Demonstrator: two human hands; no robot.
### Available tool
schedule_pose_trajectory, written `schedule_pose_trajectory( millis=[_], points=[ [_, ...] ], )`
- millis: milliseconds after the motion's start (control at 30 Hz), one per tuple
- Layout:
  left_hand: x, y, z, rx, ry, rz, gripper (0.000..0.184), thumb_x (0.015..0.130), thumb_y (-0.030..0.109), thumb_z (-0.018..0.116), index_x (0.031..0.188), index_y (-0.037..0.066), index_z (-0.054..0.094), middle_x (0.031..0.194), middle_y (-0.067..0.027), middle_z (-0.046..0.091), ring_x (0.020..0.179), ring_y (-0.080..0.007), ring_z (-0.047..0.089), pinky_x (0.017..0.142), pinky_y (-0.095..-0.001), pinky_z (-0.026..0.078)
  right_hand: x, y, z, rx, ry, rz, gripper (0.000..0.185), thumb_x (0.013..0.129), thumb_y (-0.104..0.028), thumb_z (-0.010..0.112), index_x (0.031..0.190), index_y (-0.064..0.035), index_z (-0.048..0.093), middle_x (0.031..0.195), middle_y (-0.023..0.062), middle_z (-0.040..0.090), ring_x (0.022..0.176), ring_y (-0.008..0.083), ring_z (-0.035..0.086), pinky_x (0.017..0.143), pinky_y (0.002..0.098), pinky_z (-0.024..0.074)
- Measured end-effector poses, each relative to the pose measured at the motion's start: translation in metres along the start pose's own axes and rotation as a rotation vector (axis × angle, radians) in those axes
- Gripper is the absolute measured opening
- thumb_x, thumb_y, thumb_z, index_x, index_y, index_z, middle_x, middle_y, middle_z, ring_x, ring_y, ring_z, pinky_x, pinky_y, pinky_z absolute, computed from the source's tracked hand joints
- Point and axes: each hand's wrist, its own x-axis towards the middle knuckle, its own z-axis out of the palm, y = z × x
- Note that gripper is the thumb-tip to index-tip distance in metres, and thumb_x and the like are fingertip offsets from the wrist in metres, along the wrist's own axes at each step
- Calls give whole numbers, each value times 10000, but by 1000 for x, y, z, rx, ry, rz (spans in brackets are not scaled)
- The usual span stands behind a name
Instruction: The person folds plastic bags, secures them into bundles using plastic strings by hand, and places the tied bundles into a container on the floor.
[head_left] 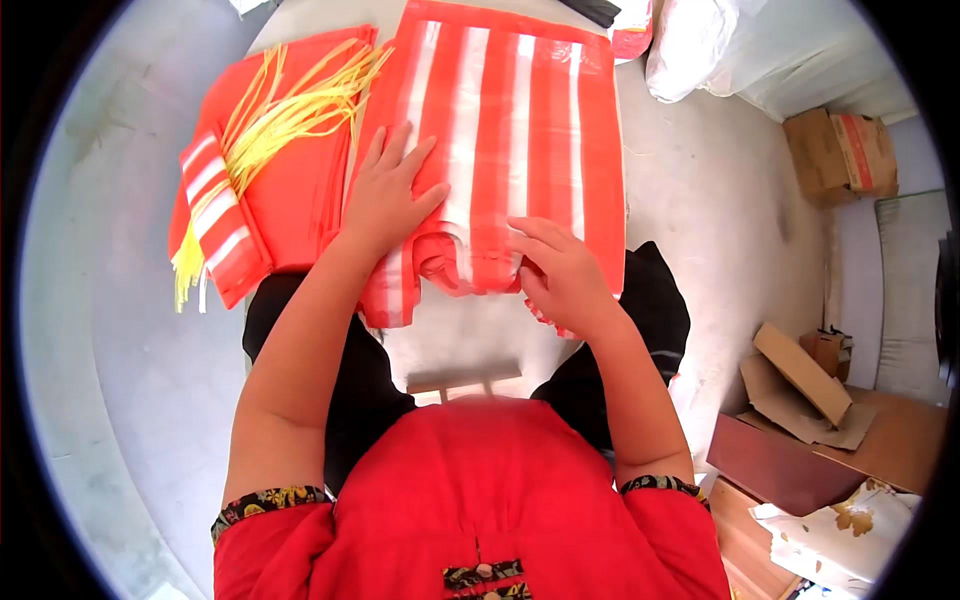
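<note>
A stack of red-and-white striped plastic bags [545,130] lies flat before me, its cut-out and handles toward my body. My left hand [392,200] rests on the left part of the top bag, fingers spread. At the right handle, my right hand [565,275] has its fingers bent around the bunched plastic, partly hiding it. Left of the stack is a pile of red plastic bags [300,170]. Across that pile lie a bundle of yellow ties [290,115] and a small folded striped bag [218,215].
Cardboard boxes stand at the right: one [840,155] farther back, and an open one [770,455] nearer with loose flaps. White plastic packages [690,45] are at the top right. My knees are under the near edge of the bags.
</note>
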Motion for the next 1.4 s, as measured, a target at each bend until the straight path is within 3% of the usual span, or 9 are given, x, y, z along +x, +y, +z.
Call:
schedule_pose_trajectory(
  millis=[67, 200, 333, 500, 767, 1033, 1167, 1233, 1400],
  points=[
    [0, -3, 3, -15, 17, 10, 676, 945, 430, 693, 1546, 168, 530, 1697, -144, 332, 1585, -408, 225, 1261, -491, 284, 3, -11, -6, 67, -119, 183, 373, 817, 14, 722, 1183, -52, 686, 1406, 100, 639, 1297, 324, 606, 968, 397, 562],
    [0, -3, 0, -36, 27, 0, 677, 936, 436, 699, 1541, 177, 538, 1690, -147, 346, 1579, -418, 237, 1255, -498, 295, 14, -22, 1, -88, -48, -5, 340, 779, 10, 748, 1110, -20, 675, 1281, 180, 677, 981, 355, 699, 803, 407, 587],
    [1, -4, -1, -31, 17, -6, 681, 931, 448, 700, 1540, 189, 541, 1683, -148, 359, 1576, -425, 242, 1252, -490, 302, 16, -1, 14, -127, 37, -96, 324, 841, 9, 716, 1162, -13, 689, 1197, 186, 706, 852, 295, 725, 769, 371, 591],
    [0, -3, -6, -32, 11, -13, 621, 925, 448, 708, 1481, 190, 607, 1665, -135, 395, 1574, -414, 258, 1242, -583, 277, 25, -19, 5, 416, -20, 697, 235, 1021, -34, 610, 1220, 14, 725, 1325, 112, 707, 1072, 165, 694, 917, 305, 564],
    [-11, 34, -18, -259, -12, 323, 362, 823, 273, 818, 1159, 162, 743, 1427, -68, 631, 1512, -389, 386, 1205, -669, 289, 31, -2, 9, 570, 74, 645, 256, 1072, -99, 562, 1219, 15, 738, 1224, 60, 743, 1048, 123, 677, 889, 287, 552],
    [-8, 47, -11, -266, -40, 364, 155, 844, 145, 774, 998, 137, 760, 1308, -28, 685, 1458, -346, 474, 1164, -703, 337, 29, -23, 2, 339, 18, 446, 633, 869, -59, 760, 1472, -63, 568, 1519, 108, 550, 1356, 241, 563, 1070, 386, 504],
    [-11, 39, -14, -300, -47, 424, 178, 893, 170, 747, 1065, 128, 762, 1302, -48, 690, 1440, -353, 493, 1163, -655, 357, 35, -15, 16, -159, 42, 193, 556, 865, -80, 790, 1398, -78, 635, 1465, 86, 610, 1300, 229, 621, 1034, 370, 533],
    [-13, 33, -23, -351, 15, 368, 185, 943, 187, 713, 1109, 124, 764, 1294, -62, 694, 1425, -360, 510, 1160, -585, 394, 39, -7, 20, -115, 86, 117, 419, 895, -88, 777, 1306, -81, 696, 1337, 77, 687, 1201, 210, 674, 983, 347, 555],
    [-14, -2, -42, -927, 201, -205, 287, 1079, 270, 583, 1239, 73, 718, 1242, -75, 704, 1281, -261, 608, 1092, -361, 446, 52, -25, 22, 274, 200, 386, 157, 977, -61, 705, 1106, 22, 737, 1196, 78, 754, 1041, 168, 685, 896, 305, 544]
  ],
)
